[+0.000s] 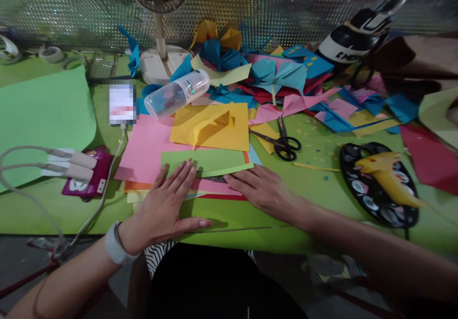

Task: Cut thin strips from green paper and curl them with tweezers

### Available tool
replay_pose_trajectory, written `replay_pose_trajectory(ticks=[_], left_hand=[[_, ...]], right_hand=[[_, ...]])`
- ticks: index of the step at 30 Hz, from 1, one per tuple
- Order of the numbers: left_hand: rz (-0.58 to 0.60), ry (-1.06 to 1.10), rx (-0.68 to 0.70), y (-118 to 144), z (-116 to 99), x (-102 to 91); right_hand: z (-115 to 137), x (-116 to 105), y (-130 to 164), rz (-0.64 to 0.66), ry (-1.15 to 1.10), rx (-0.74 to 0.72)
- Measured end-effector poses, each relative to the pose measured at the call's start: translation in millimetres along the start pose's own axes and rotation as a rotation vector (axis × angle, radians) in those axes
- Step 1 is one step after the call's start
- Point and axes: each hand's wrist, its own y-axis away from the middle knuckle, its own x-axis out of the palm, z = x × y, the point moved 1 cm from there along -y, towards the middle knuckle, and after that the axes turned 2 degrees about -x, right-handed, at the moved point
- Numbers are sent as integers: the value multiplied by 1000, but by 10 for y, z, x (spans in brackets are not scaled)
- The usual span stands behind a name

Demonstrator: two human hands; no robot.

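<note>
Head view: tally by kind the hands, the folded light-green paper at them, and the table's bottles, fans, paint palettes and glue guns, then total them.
Hands: 2 (left hand, right hand)
Folded light-green paper: 1
Bottles: 2 (clear bottle, black bottle)
Fan: 1
Paint palette: 1
Glue gun: 1
Total: 8

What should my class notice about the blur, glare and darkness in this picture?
Head view: the right hand looks softly blurred, the left hand somewhat crisper; head view: pale highlights on the clear bottle; head view: coarse pixel blocks over a pale device; head view: lower right corner dark.
</note>
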Motion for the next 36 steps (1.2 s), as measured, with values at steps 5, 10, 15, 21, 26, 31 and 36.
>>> replay_pose_trajectory(ticks=[5, 10, 15, 21, 26, 31, 36], left_hand=[[-8, -22, -6, 107, 102, -29], [20, -17, 0, 140, 125, 14], [15, -4, 6, 140, 116, 22], [9, 22, -2, 150, 117, 29], [-12, 21, -5, 143, 105, 25], [-16, 12, 4, 156, 95, 26], [16, 27, -12, 157, 91, 8]], right_hand=[[4, 10, 9, -20, 8, 5], [45, 4, -107, -46, 13, -5], [60, -3, -136, -33, 21, -31], [70, 6, -164, -29, 18, -25], [83, 7, -185, -28, -5, -46], [97, 29, -211, -45, 3, -41], [117, 65, -215, -29, -16, -43]])
